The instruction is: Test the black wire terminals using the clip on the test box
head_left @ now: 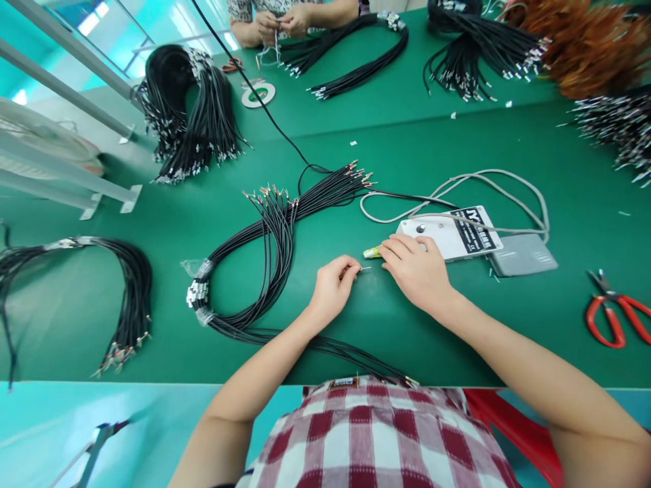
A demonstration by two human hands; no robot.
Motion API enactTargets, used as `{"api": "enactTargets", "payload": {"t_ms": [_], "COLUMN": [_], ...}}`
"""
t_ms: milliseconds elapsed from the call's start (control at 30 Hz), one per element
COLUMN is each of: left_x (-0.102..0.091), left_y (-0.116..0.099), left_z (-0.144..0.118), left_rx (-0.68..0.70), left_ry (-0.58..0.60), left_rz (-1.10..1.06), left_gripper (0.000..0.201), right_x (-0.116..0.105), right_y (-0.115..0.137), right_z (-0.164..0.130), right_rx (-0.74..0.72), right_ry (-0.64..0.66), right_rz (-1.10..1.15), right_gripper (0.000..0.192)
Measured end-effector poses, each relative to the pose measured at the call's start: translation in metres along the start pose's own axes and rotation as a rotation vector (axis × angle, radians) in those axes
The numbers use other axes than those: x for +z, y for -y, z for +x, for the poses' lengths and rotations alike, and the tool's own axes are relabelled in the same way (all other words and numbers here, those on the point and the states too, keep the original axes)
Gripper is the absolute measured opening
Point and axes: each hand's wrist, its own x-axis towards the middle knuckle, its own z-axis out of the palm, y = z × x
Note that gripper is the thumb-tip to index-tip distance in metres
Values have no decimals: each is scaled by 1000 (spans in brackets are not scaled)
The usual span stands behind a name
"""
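Note:
My left hand [336, 285] is closed in a pinch on a thin wire [365, 269], whose pale tip sticks out to the right. Most of the wire is hidden by the fingers. Beside it, my right hand [417, 271] lies over the left end of a white box-shaped device [472, 230] with a dark label and a knob, fingers stretched out. A yellow-green piece [373, 253] pokes out to the left of those fingertips. Left of my hands, a looped bundle of black cables [237, 244] with bare coppery ends rests on the green table [325, 271].
A grey cord [539, 196] loops behind the device, near a grey pedal-like block [523, 255]. Red-handled pliers [613, 312] lie at right. More black cable bundles [190, 112] stand at left and back. Across the table, another person's hands [282, 24] handle thin wires.

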Motion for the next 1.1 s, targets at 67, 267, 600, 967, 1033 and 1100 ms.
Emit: {"api": "enactTargets", "payload": {"t_ms": [67, 267, 600, 967, 1033, 1100], "left_x": [-2, -4, 2, 4, 4, 4], "left_y": [1, -1, 1, 0, 2, 2], "left_z": [7, 21, 34, 34, 34, 34], "left_rx": [-44, -40, -15, -24, -23, -20], "left_ry": [3, 2, 5, 1, 2, 6], "left_rz": [-41, -34, 98, 93, 94, 98], "left_gripper": [14, 13, 14, 15, 14, 13], "right_x": [7, 18, 16, -7, -13, -16], "right_y": [-3, -9, -13, -18, -23, -26], "right_z": [6, 18, 23, 0, -22, -45], "right_rx": [-8, -26, -8, 77, 167, 267], "right_ry": [40, 72, 112, 27, -90, -221], "right_rz": [-39, -78, -27, 127, 168, 186], "right_gripper": [18, 16, 18, 22, 23, 21]}}
